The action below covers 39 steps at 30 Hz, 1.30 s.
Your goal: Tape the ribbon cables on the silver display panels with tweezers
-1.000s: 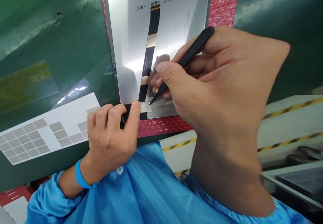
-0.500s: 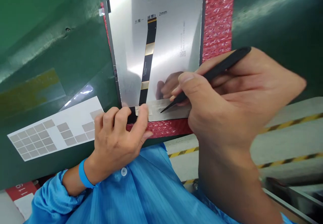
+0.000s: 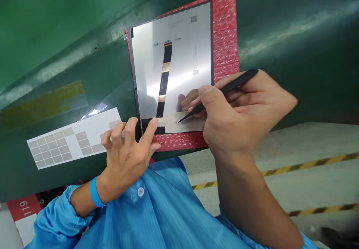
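A display panel (image 3: 185, 65) lies with its silvery back up, and a black flex cable (image 3: 164, 80) with gold-coloured bands runs down it. My right hand (image 3: 232, 114) is closed around slim black tweezers (image 3: 221, 93), held like a pen. Their pointed tip is at the pale strip (image 3: 174, 126) along the panel's near edge; whether it touches cannot be told. At the panel's near left corner, my left hand (image 3: 127, 148) rests with its fingers bent and apart. Its index fingertip lies by the strip's left end, over the black area there.
Pink bubble wrap (image 3: 226, 35) lies under the panel on the green table mat (image 3: 112, 69). To the left are a white sheet of grey square stickers (image 3: 74, 140) and a clear film with a yellowish band (image 3: 45, 99). Striped floor tape (image 3: 308, 164) shows beyond the table edge.
The view has pulled back, so the panel appears smaller and lower. My left fingertip has shifted slightly left along the near edge. The tweezers' tip stays at the pale strip.
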Motion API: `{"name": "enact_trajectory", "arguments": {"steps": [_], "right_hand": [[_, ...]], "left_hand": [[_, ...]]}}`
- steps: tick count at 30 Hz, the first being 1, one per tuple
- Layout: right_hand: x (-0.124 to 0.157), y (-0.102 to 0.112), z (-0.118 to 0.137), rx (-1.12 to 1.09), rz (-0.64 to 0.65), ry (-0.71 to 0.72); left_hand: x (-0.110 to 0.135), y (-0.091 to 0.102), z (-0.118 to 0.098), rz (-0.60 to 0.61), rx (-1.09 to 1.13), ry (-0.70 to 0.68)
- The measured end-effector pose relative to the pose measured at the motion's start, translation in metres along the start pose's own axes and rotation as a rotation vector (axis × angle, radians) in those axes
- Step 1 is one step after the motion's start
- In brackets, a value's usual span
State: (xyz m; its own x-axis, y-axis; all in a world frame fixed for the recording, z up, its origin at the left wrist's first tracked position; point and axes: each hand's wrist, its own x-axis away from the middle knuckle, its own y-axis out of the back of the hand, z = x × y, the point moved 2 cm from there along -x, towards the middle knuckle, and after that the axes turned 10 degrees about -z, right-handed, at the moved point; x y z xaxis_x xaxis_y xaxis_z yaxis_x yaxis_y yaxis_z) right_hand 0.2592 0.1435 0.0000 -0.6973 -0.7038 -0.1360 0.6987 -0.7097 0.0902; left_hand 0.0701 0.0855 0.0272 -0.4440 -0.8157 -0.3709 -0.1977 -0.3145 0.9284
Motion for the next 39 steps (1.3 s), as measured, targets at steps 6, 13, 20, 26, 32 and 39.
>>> {"name": "enact_trajectory", "arguments": {"steps": [6,13,20,26,32,39], "right_hand": [[0.002,0.006,0.001,0.034,0.075,-0.111],[0.002,0.006,0.0,0.0,0.083,-0.113],[0.003,0.002,-0.011,-0.02,0.047,-0.176],[0.008,0.002,-0.007,-0.137,-0.108,-0.197],[0.01,0.01,-0.01,-0.144,-0.126,-0.24],[0.007,0.006,-0.009,-0.262,-0.105,-0.3]], "left_hand": [[-0.003,-0.004,-0.013,0.073,0.02,-0.061],[-0.008,0.003,-0.011,0.191,0.01,-0.01],[-0.011,0.015,0.006,0.248,0.118,0.299],[-0.052,0.004,-0.01,0.345,0.415,0.793],[-0.056,-0.006,-0.001,0.321,0.644,1.035],[-0.06,-0.009,0.005,0.235,0.725,1.02]]}}
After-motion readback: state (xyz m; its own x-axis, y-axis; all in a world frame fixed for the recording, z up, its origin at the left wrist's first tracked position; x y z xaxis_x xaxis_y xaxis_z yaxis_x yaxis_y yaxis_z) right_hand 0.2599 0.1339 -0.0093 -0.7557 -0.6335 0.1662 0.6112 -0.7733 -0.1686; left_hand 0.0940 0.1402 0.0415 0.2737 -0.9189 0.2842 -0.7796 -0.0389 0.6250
